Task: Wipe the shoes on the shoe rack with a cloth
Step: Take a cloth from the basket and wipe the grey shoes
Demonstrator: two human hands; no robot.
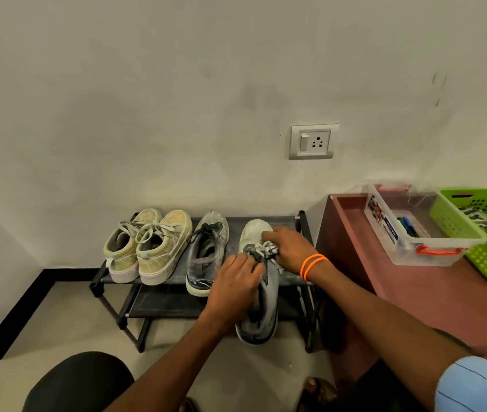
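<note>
A low black shoe rack [266, 223] stands against the wall. On its top shelf sit a pair of yellowish high-top sneakers [150, 245] at the left and a single grey sneaker [206, 251] beside them. A second grey sneaker [261, 307] is at the right, its heel hanging past the front edge. My left hand [235, 285] grips this shoe at its collar. My right hand [288, 245], with orange bands at the wrist, presses a crumpled grey-white cloth [267, 249] onto the shoe's tongue and laces.
A reddish-brown cabinet [414, 292] stands to the right of the rack, carrying a clear plastic box [397, 233] with pens and a green basket [486, 257]. A wall socket [313, 141] is above. My knee [78, 382] is at the lower left. A black skirting runs along the floor.
</note>
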